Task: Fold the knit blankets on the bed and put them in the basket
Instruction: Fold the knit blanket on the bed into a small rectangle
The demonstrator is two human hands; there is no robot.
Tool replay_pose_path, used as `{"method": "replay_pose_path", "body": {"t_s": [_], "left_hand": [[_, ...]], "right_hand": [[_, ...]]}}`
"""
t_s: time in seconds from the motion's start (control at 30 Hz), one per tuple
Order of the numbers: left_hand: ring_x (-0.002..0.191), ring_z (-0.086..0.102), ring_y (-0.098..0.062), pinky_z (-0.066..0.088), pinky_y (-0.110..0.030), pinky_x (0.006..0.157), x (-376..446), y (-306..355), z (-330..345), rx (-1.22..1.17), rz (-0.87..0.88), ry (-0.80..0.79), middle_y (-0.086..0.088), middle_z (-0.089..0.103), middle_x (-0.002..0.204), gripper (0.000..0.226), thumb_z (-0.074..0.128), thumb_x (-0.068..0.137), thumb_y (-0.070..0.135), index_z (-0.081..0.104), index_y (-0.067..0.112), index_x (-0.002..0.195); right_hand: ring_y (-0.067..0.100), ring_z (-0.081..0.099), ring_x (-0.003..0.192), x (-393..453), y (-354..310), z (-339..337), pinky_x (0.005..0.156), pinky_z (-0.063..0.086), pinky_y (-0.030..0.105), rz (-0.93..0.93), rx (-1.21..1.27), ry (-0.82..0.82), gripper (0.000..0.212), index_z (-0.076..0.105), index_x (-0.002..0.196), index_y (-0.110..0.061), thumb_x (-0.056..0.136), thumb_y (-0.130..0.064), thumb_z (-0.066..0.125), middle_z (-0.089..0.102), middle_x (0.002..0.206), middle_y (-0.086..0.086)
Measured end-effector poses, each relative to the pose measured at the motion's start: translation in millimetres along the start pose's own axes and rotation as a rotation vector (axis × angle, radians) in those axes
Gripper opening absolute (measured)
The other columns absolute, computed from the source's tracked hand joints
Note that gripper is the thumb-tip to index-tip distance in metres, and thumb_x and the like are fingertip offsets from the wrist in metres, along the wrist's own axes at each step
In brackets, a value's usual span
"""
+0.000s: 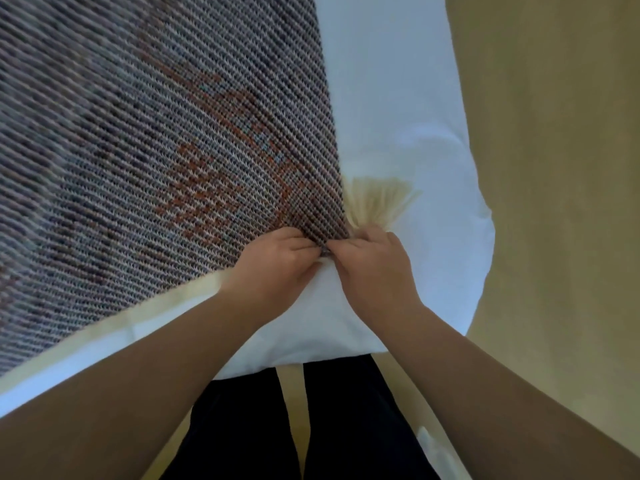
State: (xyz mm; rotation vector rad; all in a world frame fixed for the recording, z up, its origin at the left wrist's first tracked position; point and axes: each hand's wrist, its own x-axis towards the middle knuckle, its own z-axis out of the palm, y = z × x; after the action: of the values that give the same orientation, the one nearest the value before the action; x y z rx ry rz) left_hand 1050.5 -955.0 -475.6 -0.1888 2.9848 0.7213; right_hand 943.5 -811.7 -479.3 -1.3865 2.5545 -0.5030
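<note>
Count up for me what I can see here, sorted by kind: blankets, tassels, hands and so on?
Knit blanket, grey weave with an orange pattern: 1
Cream tassel at the blanket's corner: 1
Hands, left hand and right hand, both pinching that corner: 2
Bed with a white sheet: 1
Basket: 0 in view
Total: 5

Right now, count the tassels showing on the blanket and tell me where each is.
1. A cream tassel fans out over the white bed from the knit blanket corner that the left hand and right hand pinch. Other corners are out of view.
</note>
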Motion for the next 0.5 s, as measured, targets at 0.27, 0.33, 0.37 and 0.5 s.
{"method": "replay_pose_path", "body": {"t_s": [0.27,0.33,0.37,0.5], "left_hand": [[0.084,0.066,-0.018,0.049,-0.027,0.081,-48.5,45.0,13.3,-0.2,-0.092,-0.068,0.003,0.076,0.088,0.026,0.055,0.098,0.024,0.077,0.011,0.093],[0.082,0.066,-0.018,0.051,-0.029,0.078,-63.5,59.3,19.8,-0.221,-0.124,-0.092,0.004,0.075,0.087,0.026,0.056,0.098,0.025,0.077,0.012,0.09],[0.081,0.065,-0.018,0.051,-0.03,0.076,-71.5,66.7,23.8,-0.228,-0.142,-0.111,0.004,0.075,0.086,0.028,0.054,0.099,0.027,0.076,0.012,0.089],[0.082,0.065,-0.018,0.052,-0.032,0.072,-104.3,97.1,45.5,-0.248,-0.186,-0.217,0.005,0.074,0.085,0.037,0.045,0.1,0.034,0.074,0.017,0.086]], "right_hand": [[0.024,0.051,0.06,-51.7,4.4,-7.5,0.06,0.026,0.031,-0.071,-0.031,-0.214,0.02,0.069,0.064,-0.021,0.055,-0.009,0.081,0.059,0.05,-0.004],[0.024,0.048,0.058,-70.1,3.5,-10.0,0.057,0.03,0.029,-0.105,-0.032,-0.292,0.022,0.065,0.06,-0.021,0.051,-0.01,0.083,0.056,0.048,-0.003],[0.024,0.048,0.057,-79.8,2.9,-11.4,0.056,0.032,0.029,-0.12,-0.034,-0.335,0.023,0.064,0.058,-0.021,0.049,-0.012,0.083,0.055,0.047,-0.003],[0.026,0.052,0.052,-118.9,-2.4,-16.6,0.052,0.038,0.028,-0.145,-0.092,-0.505,0.027,0.062,0.053,-0.022,0.042,-0.016,0.086,0.053,0.043,0.0]]}}
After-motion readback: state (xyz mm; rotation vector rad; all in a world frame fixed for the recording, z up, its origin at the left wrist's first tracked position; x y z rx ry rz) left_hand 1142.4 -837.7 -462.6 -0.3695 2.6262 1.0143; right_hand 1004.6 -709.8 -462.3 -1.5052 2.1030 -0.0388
